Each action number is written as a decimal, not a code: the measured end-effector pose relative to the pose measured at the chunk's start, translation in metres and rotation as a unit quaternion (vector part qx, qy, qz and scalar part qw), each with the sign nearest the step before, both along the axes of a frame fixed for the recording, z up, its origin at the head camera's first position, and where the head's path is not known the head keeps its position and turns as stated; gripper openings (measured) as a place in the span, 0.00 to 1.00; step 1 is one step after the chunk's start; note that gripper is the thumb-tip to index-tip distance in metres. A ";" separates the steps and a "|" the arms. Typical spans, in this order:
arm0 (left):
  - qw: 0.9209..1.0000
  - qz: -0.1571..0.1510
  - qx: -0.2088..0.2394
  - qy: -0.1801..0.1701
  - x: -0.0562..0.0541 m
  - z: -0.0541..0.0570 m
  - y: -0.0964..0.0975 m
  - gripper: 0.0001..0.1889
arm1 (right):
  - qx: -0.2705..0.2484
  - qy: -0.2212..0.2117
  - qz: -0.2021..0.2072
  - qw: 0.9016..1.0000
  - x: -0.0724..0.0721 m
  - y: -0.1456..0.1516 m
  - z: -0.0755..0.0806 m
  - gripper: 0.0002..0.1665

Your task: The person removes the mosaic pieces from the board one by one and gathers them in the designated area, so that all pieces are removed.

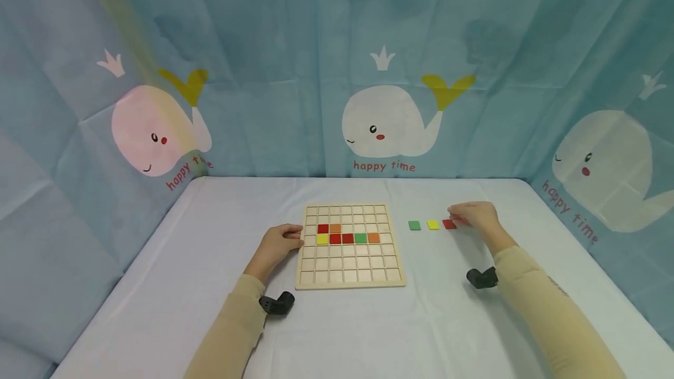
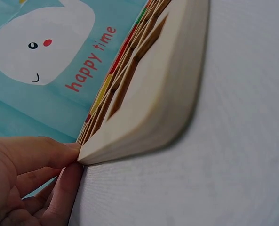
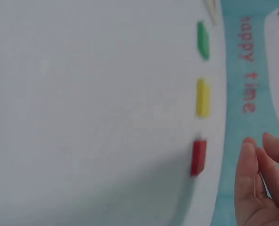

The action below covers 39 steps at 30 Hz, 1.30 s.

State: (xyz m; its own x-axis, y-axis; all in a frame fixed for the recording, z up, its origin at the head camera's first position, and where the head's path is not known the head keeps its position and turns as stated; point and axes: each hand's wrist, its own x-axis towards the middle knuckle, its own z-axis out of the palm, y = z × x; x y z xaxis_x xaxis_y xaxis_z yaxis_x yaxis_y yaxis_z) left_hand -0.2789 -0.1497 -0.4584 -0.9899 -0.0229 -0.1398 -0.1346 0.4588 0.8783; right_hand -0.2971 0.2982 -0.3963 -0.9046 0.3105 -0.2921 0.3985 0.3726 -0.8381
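A square wooden grid board [image 1: 350, 279] lies on the white-covered table. On it, a red tile [image 1: 323, 228] and an orange tile [image 1: 335, 228] sit in one row; the row in front carries yellow, red, red, green and orange tiles. My left hand [image 1: 275, 245] pinches the board's left edge between thumb and fingers, seen close up in the left wrist view. Right of the board stand loose green [image 1: 414, 225], yellow [image 1: 433, 224] and red [image 1: 448, 224] tiles in a line. My right hand [image 1: 478, 219] hovers by the red one, thumb and fingertips close together, holding nothing visible.
A light blue curtain [image 1: 274, 133] with whale prints hangs behind and at both sides of the table. White cloth [image 1: 337, 332] covers the tabletop. Black wrist cameras [image 1: 279, 303] are strapped to both forearms.
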 end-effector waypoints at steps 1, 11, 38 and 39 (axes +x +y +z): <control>1.000 0.001 0.000 -0.001 0.000 0.000 0.000 0.22 | -0.024 0.006 0.004 1.000 0.000 -0.005 0.002 0.31; 1.000 0.001 0.004 -0.002 0.000 0.000 0.001 0.22 | -0.026 0.029 0.088 0.995 0.002 -0.054 0.010 0.27; 1.000 0.001 0.010 0.006 0.001 -0.001 0.001 0.22 | -0.057 0.014 0.124 0.991 -0.008 -0.137 0.003 0.19; 1.000 0.002 0.011 0.006 0.001 0.000 0.001 0.22 | -0.061 0.015 0.126 0.990 -0.009 -0.139 0.003 0.19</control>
State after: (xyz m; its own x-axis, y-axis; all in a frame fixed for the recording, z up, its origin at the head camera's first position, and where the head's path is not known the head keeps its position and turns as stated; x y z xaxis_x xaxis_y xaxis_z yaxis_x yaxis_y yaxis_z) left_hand -0.2779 -0.1492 -0.4589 -0.9915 -0.0241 -0.1281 -0.1256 0.4385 0.8899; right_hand -0.3057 0.1592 -0.3936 -0.9575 0.0385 -0.2859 0.2808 0.3521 -0.8928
